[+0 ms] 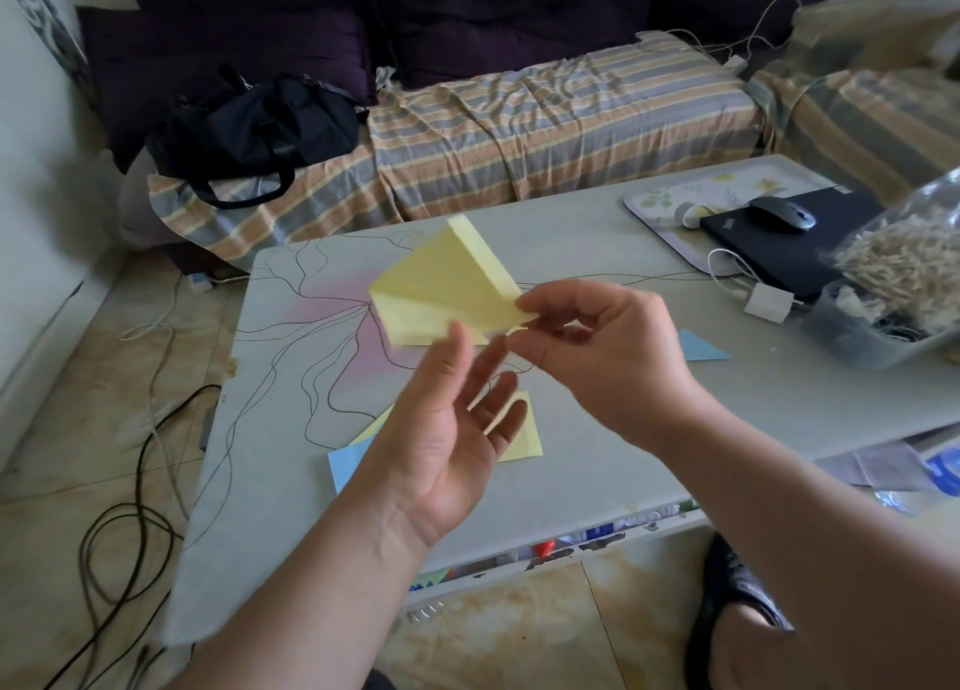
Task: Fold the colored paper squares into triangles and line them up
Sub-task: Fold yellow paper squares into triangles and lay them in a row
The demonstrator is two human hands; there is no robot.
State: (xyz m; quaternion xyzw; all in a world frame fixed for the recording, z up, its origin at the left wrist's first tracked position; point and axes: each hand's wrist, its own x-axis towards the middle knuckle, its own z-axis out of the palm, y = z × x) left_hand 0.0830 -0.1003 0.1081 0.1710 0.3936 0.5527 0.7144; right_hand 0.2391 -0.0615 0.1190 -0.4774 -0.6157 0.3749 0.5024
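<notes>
We pinch the yellow paper [447, 289] by its right corner in our right hand [597, 346], held above the table [623, 429]. Our left hand [447, 440] is open just below it, fingers relaxed. A blue triangle [698, 347] lies to the right.

two hands: left [447, 429], right [602, 346]. yellow papers, two: one held up [441, 289], one flat on the table [524, 434] behind the left hand. blue papers, two: a triangle [698, 347] at the right, a sheet [345, 463] near the front edge. one table [623, 429]. one black bag [260, 128] on the sofa. one mouse [783, 213], one laptop [779, 242], one tray [675, 195], one charger [768, 302]. one plastic tub [857, 336]. one foot [737, 616].
</notes>
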